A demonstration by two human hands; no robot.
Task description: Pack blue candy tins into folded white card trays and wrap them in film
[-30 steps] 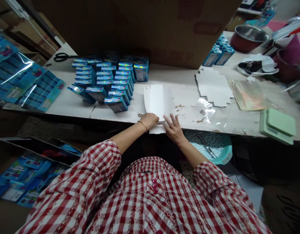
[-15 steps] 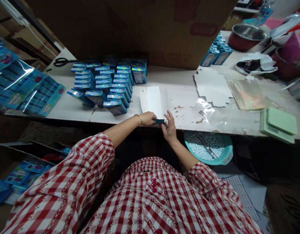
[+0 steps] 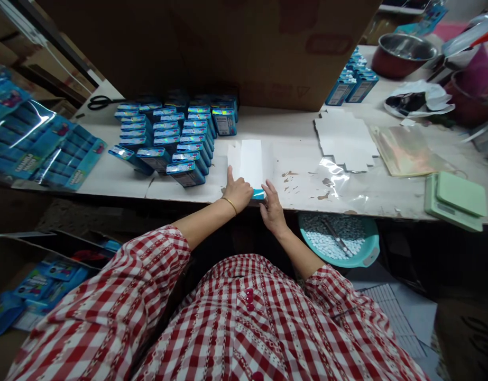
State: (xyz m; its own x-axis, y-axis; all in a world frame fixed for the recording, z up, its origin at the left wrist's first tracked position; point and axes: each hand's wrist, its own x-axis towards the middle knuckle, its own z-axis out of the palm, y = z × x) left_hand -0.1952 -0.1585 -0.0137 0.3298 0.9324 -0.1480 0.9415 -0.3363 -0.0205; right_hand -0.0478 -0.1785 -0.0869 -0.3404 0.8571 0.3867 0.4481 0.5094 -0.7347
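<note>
Person in a red-and-white checked shirt [image 3: 244, 323], both forearms reaching to the table edge. Left hand [image 3: 238, 193], gold bangle [image 3: 229, 205] on the wrist: fingers spread a little, index finger [image 3: 230, 175] extended up beside the white card's left edge, rest curled down at its near end. Can't tell if it's gripping. Right hand [image 3: 273, 203]: fingers loosely spread and curved, tips just right of a small blue piece [image 3: 258, 194], no clear pinch. The blue piece lies between the hands, at the near end of a white folded card strip [image 3: 250, 164], which lies flat on the white table [image 3: 295, 196] and runs away from the hands. Below the table edge, a teal basin [image 3: 339, 241] of white pellets. Left of the card, rows of blue boxes [image 3: 184, 137]; blue packs in clear film [image 3: 37, 132] further left. Right: white die-cut card blanks [image 3: 344, 143], green scale [image 3: 453, 201]. Far: scissors [image 3: 103, 102], large cardboard carton [image 3: 208, 47], steel bowl [image 3: 404, 54].
</note>
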